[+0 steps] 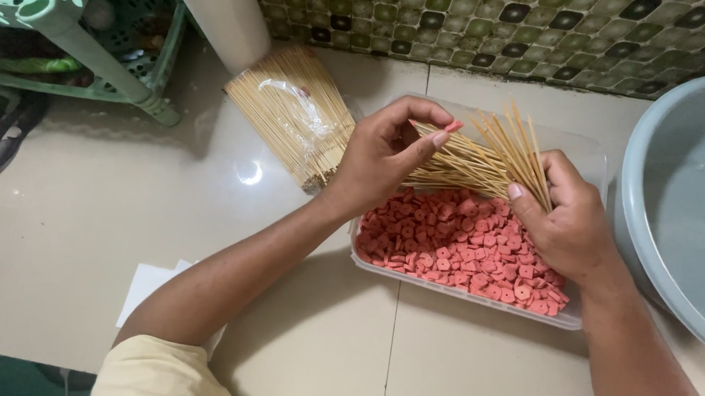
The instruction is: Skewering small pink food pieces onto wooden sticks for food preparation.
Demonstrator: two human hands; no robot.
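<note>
While fanned, thin pale bamboo skewers (479, 159).

Beige tiled floor (93, 236). Green plastic stool leg (111, 68) and green basket (140, 27) at upper left. Grey-blue basin (681, 194) at right edge. Mosaic-tiled wall (530, 32) along the top. White paper sheet (142, 288) lying flat at lower left.

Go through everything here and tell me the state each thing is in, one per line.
Left hand: pinching a pink slice on a skewer.
Right hand: gripping the fanned skewers.
Clear tray: open, holding pink slices.
Skewer bundle: lying on the floor, loosely wrapped.
</note>
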